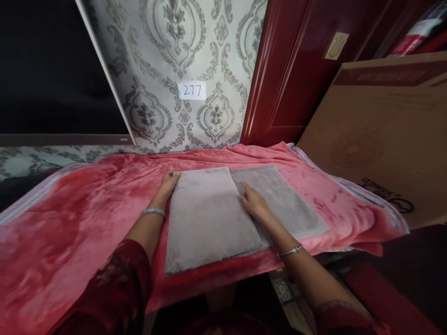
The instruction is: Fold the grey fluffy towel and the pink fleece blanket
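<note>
Grey cloth [209,214], lengthwise along near edge of our blanket [91,223]; left hand [169,183] pinching far-left corner; right hand [254,203] curled mid-cloth, grip unclear.

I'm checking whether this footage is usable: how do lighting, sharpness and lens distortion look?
Head view: the grey fabric is softly lit, while the bottom edge sinks into darkness. Head view: the number on the wall card is readable, but the faint print on the carton is soft. Head view: the screen leans, perhaps from wide-angle distortion.
</note>
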Available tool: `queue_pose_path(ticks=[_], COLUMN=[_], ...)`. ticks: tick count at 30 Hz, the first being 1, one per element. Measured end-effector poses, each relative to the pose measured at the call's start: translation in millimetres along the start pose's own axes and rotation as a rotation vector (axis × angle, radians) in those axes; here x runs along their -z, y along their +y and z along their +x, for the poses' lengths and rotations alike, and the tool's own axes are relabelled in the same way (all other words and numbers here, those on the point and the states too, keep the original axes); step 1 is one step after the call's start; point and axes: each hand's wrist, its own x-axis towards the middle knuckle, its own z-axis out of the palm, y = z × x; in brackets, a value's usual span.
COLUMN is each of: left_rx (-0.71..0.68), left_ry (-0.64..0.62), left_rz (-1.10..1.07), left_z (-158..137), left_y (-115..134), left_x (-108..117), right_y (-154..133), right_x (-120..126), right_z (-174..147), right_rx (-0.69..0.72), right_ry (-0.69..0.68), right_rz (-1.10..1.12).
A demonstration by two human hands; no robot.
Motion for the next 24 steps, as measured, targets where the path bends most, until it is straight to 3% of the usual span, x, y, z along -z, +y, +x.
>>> queue_pose_path(ticks=[2, 4, 7, 9, 13, 24], left_rx=[-0.036, -0.196, -0.540, -0.647, -0.666, -0.656], left_ry=[-0.006, -0.066, -0.304, -0.425, -0.446, -0.439], left_rz=[0.057, 0.209, 0.570, 0.753, 0.889, 0.898], left_z=[-7.8, -21.8, -54.1, -76.8, -101.5, -99.6], left_y=[9.5, 19.4, 27.3, 25.4, 16.1, 15.0], left_x=[4.1, 5.8, 0.8, -5.5, -13.6, -12.5], right_y=[-14.3, -31.8, -54.3, -60.8, -55.1, -9.2], right_x=[3.4, -1.0, -19.0, -32.2, -43.2, -19.7], right_z=[0.1, -2.1, -11.4, -18.9, -26.2, -43.2], right_rx=[0.119, 0.248, 0.358, 0.379, 0.376, 0.305], right_ry=[0.031, 0.020, -0.079, -0.156, -0.221, -0.282], right_rz=[-0.043, -0.074, -0.138, -0.187, -0.222, -0.199])
